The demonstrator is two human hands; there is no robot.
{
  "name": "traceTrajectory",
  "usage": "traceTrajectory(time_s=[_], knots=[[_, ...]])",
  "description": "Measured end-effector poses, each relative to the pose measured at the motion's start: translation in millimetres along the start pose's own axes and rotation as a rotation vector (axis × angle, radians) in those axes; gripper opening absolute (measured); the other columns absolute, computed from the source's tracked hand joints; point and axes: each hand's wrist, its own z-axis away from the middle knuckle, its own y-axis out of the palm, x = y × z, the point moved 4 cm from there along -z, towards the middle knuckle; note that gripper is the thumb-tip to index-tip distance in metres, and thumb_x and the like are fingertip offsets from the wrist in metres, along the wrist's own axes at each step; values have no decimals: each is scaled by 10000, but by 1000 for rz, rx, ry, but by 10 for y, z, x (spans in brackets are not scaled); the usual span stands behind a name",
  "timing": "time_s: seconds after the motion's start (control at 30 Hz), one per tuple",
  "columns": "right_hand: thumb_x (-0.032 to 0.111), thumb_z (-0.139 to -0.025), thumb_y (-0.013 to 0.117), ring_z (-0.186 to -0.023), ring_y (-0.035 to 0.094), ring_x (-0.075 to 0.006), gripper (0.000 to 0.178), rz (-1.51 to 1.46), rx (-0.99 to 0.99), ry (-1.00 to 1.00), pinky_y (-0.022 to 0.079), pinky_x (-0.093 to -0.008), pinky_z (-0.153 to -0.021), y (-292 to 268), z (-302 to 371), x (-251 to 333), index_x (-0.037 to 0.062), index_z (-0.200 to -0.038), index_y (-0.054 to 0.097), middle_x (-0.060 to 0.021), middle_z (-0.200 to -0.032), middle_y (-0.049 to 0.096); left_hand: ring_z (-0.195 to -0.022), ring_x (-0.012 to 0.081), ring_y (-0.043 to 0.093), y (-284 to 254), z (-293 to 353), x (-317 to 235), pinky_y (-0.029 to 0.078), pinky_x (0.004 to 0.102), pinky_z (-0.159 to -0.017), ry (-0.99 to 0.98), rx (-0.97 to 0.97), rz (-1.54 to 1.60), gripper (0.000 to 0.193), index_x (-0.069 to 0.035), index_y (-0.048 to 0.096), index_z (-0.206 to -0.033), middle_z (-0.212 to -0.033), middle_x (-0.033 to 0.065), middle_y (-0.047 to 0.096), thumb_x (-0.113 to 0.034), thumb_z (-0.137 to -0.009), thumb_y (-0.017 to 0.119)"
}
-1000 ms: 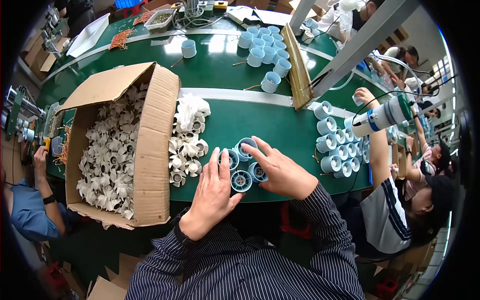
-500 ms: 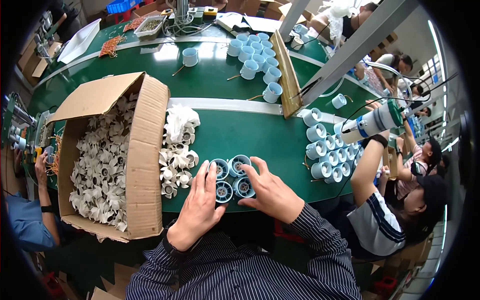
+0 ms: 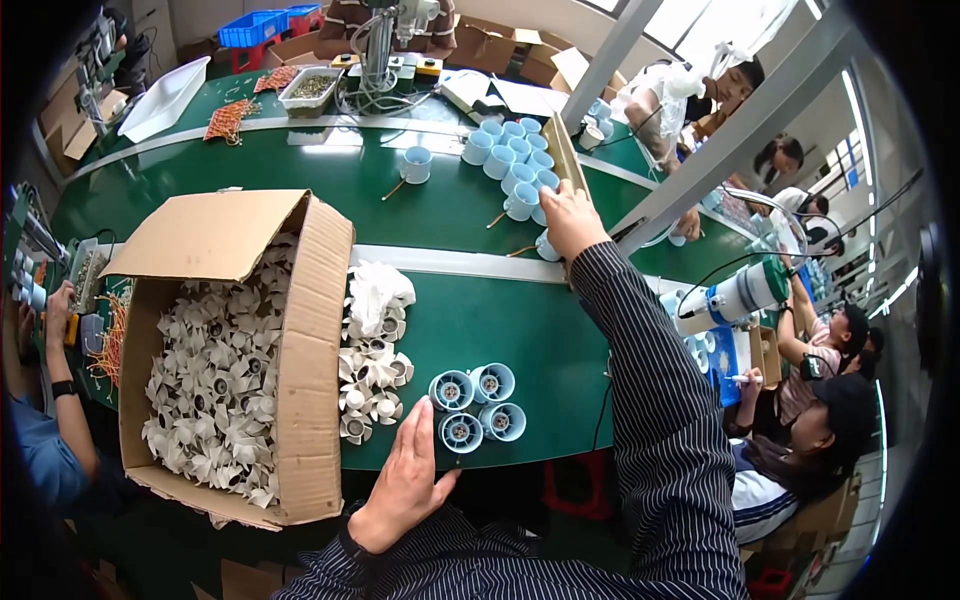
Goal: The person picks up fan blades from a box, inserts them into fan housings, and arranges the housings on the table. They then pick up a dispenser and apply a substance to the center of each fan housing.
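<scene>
Cups [image 3: 502, 421] nr table edge [image 3: 545, 456]; L hand [image 3: 402, 485] beside, contact unclear.

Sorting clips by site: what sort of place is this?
Probably a factory assembly line: a cardboard box full of white fan wheels, groups of blue cups on a long green table, and other people seated along it.

Honestly, I can't read a single label, number or sign from where I'm at. Nothing legible on the cardboard box [image 3: 318, 370] at the near edge of my bench [image 3: 520, 320], nor on the four blue cups [image 3: 503, 422] along that edge. Any marks on the white cylinder [image 3: 738, 294] toward the right end are too small.
</scene>
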Motion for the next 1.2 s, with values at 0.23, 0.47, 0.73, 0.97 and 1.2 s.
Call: traceTrajectory(time_s=[0.23, 0.47, 0.73, 0.97, 1.2], knots=[[110, -878, 734, -1112, 682, -418, 187, 266, 282, -31, 568, -507, -941, 601, -440, -363, 73, -1054, 681, -204, -1190, 651, -1550, 514, 394, -14, 38, 68, 389, 505, -1291, -23, -12, 62, 1120, 124, 182, -1673, -1665, 354, 317, -103, -838, 894], [-18, -823, 715, -1170, 675, -433, 435, -138, 183, 26, 573, -485, -1012, 491, -638, -336, 88, -1240, 651, -234, -1283, 624, -1550, 514, 394, -26, 34, 94, 387, 507, -1294, -14, 6, 74, 1124, 118, 179, -1678, -1659, 357, 318, -103, -838, 891], [-46, -819, 715, -1209, 671, -439, 622, -301, 263, 27, 589, -462, -1037, 416, -720, -283, 101, -1406, 572, -265, -1349, 589, -1551, 515, 392, -11, 36, 84, 383, 507, -1297, -21, 7, 61, 1113, 111, 192, -1681, -1658, 355, 320, -111, -841, 887], [-86, -798, 731, -1228, 670, -412, 630, 2, 327, -29, 581, -451, -1058, 310, -704, -154, 92, -1389, 603, -257, -1369, 586, -1552, 504, 395, 1, 23, 87, 386, 506, -1296, -11, -18, 64, 1095, 109, 217, -1679, -1653, 346, 342, -113, -842, 886], [-80, -788, 737, -1190, 696, -382, 306, -274, 339, -239, 593, -443, -1022, 294, -739, -226, 18, -1077, 761, -225, -1239, 695, -1544, 501, 405, 8, 39, 70, 391, 503, -1292, -15, -20, 51, 1086, 105, 233, -1678, -1646, 343, 355, -105, -837, 886]])
